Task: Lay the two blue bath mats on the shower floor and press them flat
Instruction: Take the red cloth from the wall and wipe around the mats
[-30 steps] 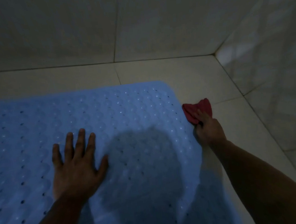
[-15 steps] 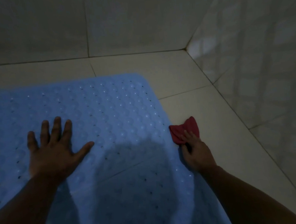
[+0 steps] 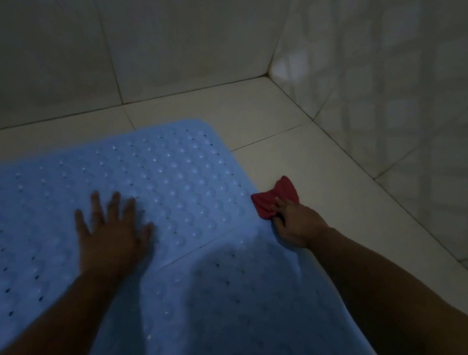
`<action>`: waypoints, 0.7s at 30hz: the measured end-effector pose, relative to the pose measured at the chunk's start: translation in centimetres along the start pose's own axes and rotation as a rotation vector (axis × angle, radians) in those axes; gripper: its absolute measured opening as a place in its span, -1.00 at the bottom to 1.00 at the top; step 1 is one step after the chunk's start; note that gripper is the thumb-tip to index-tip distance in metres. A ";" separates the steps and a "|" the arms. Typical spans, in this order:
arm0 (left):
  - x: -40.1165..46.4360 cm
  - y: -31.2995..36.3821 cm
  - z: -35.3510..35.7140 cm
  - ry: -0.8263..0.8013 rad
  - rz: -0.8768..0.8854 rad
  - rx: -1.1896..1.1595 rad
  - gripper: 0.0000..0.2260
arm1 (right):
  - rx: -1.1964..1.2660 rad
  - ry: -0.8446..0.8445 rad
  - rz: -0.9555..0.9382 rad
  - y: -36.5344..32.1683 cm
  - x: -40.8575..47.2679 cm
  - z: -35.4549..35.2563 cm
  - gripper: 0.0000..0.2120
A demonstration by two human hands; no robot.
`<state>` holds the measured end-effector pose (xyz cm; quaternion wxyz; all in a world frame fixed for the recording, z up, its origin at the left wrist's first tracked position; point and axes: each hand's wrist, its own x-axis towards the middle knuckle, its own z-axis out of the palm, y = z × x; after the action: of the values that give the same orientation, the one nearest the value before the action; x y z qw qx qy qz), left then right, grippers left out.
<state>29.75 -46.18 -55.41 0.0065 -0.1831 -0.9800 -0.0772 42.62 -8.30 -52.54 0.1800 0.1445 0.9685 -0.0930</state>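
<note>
Two blue bath mats with bumps and small holes lie on the pale tiled shower floor (image 3: 293, 120). The far mat (image 3: 175, 171) reaches toward the back wall. The near mat (image 3: 239, 305) meets it along a seam running from below my left hand to my right hand. My left hand (image 3: 109, 235) rests palm down with fingers spread on the far mat. My right hand (image 3: 294, 220) sits at the mats' right edge, fingers closed on a small red cloth (image 3: 275, 199) lying on the tile. A dark shadow covers the near mat's middle.
Tiled walls rise at the back (image 3: 157, 41) and on the right (image 3: 403, 75), meeting in a corner at upper right. A strip of bare tile runs between the mats and both walls. The light is dim.
The view has swung, so the corner sits further right again. My left hand has shifted across the far mat, still flat. My right hand keeps the red cloth at the mat's edge.
</note>
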 end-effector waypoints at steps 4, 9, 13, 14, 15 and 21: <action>-10.0 8.1 2.1 0.089 0.331 -0.132 -0.48 | 0.063 -0.001 0.043 0.1 -0.7 0.3 -0.51; -17.7 12.3 4.8 -0.103 0.435 -0.098 -0.27 | 0.111 0.026 0.069 1.0 -1.9 0.5 -0.50; -17.8 12.1 4.0 -0.111 0.426 -0.126 -0.26 | 0.160 0.060 0.098 1.9 -3.6 0.9 -0.51; -17.9 12.1 3.9 -0.122 0.424 -0.123 -0.26 | 0.175 0.059 0.107 2.1 -4.2 1.1 -0.51; -18.0 12.0 3.9 -0.131 0.426 -0.120 -0.26 | 0.185 0.054 0.115 2.3 -5.0 1.4 -0.51; -18.0 12.0 3.9 -0.096 0.420 -0.148 -0.26 | 0.181 -0.008 0.116 4.7 -10.2 3.0 -0.42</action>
<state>50.90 -40.98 -58.25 -0.0376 -0.3864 -0.9113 -0.1369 54.22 -7.05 -52.07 0.1751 0.2154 0.9455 -0.1700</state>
